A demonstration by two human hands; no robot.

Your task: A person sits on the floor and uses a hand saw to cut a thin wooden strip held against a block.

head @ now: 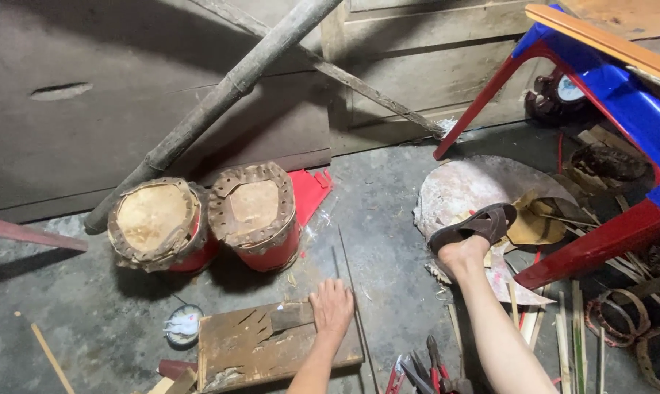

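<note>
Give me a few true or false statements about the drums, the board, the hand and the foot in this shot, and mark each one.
1. Two small drums stand side by side on the floor. True.
2. A hand rests on a wooden board. True.
3. The hand holds a hammer. False: it lies flat on a cleaver-like blade on the board.
4. The foot is bare. False: it wears a brown sandal.
5. The stool on the right is blue with red legs. True.
6. Both hands are in view. False: only one hand shows.

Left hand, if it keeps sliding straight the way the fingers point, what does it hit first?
The left hand lies on a board, fingers pointing away. Straight ahead comes bare floor, then probably the nearer red drum, though depth is hard to judge.
</note>
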